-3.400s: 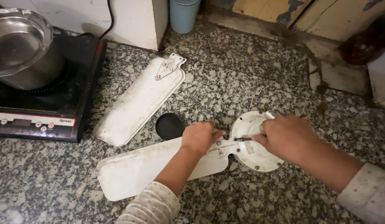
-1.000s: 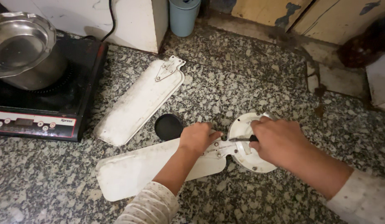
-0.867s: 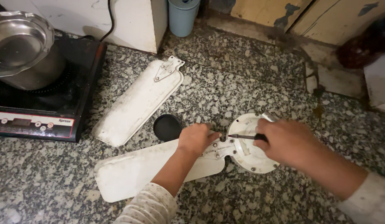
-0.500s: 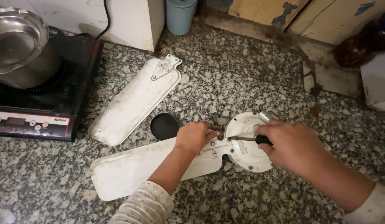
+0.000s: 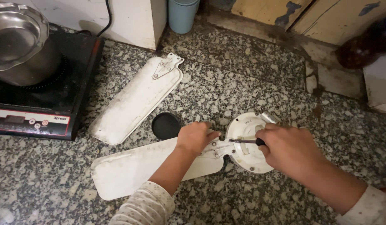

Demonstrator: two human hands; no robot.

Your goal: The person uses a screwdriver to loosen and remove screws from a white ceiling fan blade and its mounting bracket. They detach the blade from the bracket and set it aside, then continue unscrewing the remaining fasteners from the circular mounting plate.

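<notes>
right hand (image 5: 286, 146) grips black-handled screwdriver (image 5: 245, 141), shaft pointing left at round white metal hub (image 5: 248, 143) | left hand (image 5: 195, 137) presses white blade (image 5: 134, 166) flat, left of hub

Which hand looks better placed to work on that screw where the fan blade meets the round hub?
Probably the right hand: it grips the screwdriver, tip at the bracket screws. The left hand presses on the blade.

Your left hand (image 5: 194, 138) presses flat, fingers toward 3 o'clock. Your right hand (image 5: 286, 149) is fisted, knuckles toward 9 o'clock.
</notes>
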